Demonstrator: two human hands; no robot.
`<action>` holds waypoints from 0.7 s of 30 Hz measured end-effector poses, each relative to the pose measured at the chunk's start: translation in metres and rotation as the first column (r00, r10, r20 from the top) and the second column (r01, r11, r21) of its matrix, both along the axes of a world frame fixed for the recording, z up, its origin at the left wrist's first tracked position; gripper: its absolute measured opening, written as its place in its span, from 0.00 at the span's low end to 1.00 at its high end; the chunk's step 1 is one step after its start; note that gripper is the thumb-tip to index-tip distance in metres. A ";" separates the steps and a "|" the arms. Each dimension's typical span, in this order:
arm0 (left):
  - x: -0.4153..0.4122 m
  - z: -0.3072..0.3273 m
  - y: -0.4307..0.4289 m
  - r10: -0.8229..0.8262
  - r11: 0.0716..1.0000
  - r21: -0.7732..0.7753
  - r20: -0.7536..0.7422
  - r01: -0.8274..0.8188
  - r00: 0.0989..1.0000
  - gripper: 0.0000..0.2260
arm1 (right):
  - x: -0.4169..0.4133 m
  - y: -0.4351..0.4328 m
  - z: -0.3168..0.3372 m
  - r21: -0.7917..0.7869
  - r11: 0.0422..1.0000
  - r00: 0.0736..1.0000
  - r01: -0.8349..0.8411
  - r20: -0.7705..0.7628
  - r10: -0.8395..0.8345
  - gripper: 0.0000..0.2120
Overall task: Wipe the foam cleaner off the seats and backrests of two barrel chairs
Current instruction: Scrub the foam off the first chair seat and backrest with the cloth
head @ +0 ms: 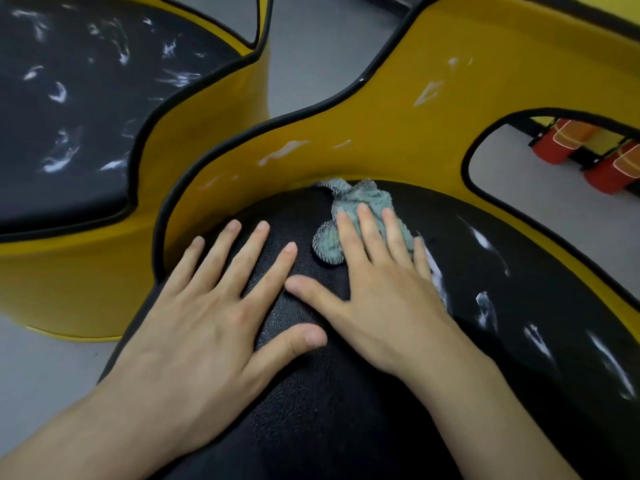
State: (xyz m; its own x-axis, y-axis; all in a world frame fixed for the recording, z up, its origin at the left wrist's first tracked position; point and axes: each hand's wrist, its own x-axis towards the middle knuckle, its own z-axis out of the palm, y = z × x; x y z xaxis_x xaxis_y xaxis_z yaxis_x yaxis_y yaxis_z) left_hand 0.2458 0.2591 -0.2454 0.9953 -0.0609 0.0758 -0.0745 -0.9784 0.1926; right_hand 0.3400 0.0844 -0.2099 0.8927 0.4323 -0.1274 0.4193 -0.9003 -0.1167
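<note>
Left chair: its black seat carries white foam streaks over the whole surface, unwiped; we take it for the second job. Near chair: the left hand lies flat on the left half of the near seat, fingers spread and straight, holding nothing; we read it as bracing. Just to its right, the right hand also lies flat, its straight fingers pressing the grey-green cloth onto the seat at the rear edge, where the seat meets the yellow backrest; the thumb rests on bare seat. The surface around the hands looks clean. Foam streaks lie toward the seat's right edge, the nearest one beside the little finger. Foam smears sit on the backrest above the cloth. Our advice for the stroke: put palm weight on the cloth, sweep rightward along the rear seam in overlapping passes, turn the cloth to a fresh face once it is loaded, then go up the backrest. Far right, through the backrest cut-out, stand red cylinders with orange panels. We can read no brand, label or writing anywhere.
</note>
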 end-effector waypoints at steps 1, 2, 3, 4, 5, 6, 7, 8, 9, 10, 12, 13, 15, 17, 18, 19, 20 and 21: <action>0.000 0.000 0.000 0.001 1.000 0.008 -0.001 -0.001 1.000 0.37 | 0.003 0.003 -0.001 -0.003 1.000 1.000 0.005 -0.007 -0.005 0.49; 0.000 0.000 0.000 0.001 1.000 0.015 -0.004 0.000 1.000 0.37 | 0.001 0.005 0.000 0.003 1.000 1.000 0.001 0.001 -0.001 0.49; 0.001 0.000 0.000 0.000 1.000 0.020 -0.007 0.000 1.000 0.37 | -0.007 0.002 -0.001 0.006 1.000 1.000 -0.006 0.012 0.006 0.49; 0.000 0.000 0.000 0.000 1.000 0.025 -0.009 0.001 1.000 0.38 | -0.019 -0.003 -0.002 -0.001 1.000 1.000 -0.019 0.009 0.019 0.48; 0.000 0.000 0.000 -0.002 1.000 0.027 -0.010 0.002 1.000 0.38 | -0.034 -0.009 -0.003 -0.011 0.999 0.999 -0.033 0.018 0.033 0.48; 0.001 0.001 0.000 -0.003 1.000 0.028 -0.010 0.004 1.000 0.39 | -0.050 -0.018 -0.008 -0.031 0.999 0.998 -0.043 0.039 0.044 0.47; 0.001 0.001 0.000 -0.006 1.000 0.031 -0.006 0.006 1.000 0.40 | -0.066 -0.028 -0.014 -0.052 0.998 0.998 -0.040 0.055 0.043 0.45; 0.001 0.001 0.000 -0.010 0.999 0.034 0.002 0.010 1.000 0.40 | -0.079 -0.037 -0.021 -0.071 0.997 0.995 -0.034 0.091 0.041 0.41; 0.001 0.001 0.000 -0.013 0.999 0.038 0.010 0.013 1.000 0.40 | -0.090 -0.046 -0.030 -0.106 0.994 0.988 -0.032 0.148 0.048 0.34; 0.002 0.002 -0.001 -0.013 0.999 0.038 0.013 0.013 1.000 0.39 | -0.099 -0.052 -0.038 -0.149 0.988 0.975 -0.035 0.213 0.066 0.26; 0.002 0.002 -0.001 -0.002 0.999 0.034 0.015 0.001 1.000 0.38 | -0.106 -0.060 -0.047 -0.175 0.983 0.959 -0.054 0.265 0.100 0.22; 0.002 0.002 -0.001 0.005 1.000 0.030 0.013 -0.005 1.000 0.37 | -0.104 -0.059 -0.046 -0.162 0.985 0.962 -0.053 0.258 0.094 0.24; 0.002 0.002 -0.001 0.014 1.000 0.012 0.008 -0.015 1.000 0.35 | -0.091 -0.050 -0.036 -0.128 0.990 0.982 -0.057 0.173 0.079 0.32; 0.002 0.001 -0.001 0.020 1.000 0.001 0.012 -0.020 1.000 0.33 | -0.065 -0.030 -0.016 -0.112 0.992 0.998 -0.050 0.027 0.053 0.37; 0.002 0.001 -0.001 0.022 1.000 -0.002 0.012 -0.022 1.000 0.33 | -0.050 -0.020 -0.007 -0.094 0.995 0.999 -0.042 -0.015 0.041 0.36; 0.002 0.002 -0.001 0.025 1.000 -0.005 0.012 -0.025 1.000 0.33 | -0.039 -0.014 -0.003 -0.037 0.999 0.999 -0.039 0.011 0.040 0.36; 0.002 0.002 -0.001 0.025 1.000 -0.005 0.011 -0.025 1.000 0.33 | -0.030 -0.012 -0.001 0.000 0.999 0.999 -0.048 0.011 0.048 0.34; 0.001 0.001 -0.001 0.023 1.000 -0.002 0.007 -0.023 1.000 0.33 | -0.025 -0.012 0.001 0.024 0.997 0.997 -0.077 0.031 0.077 0.33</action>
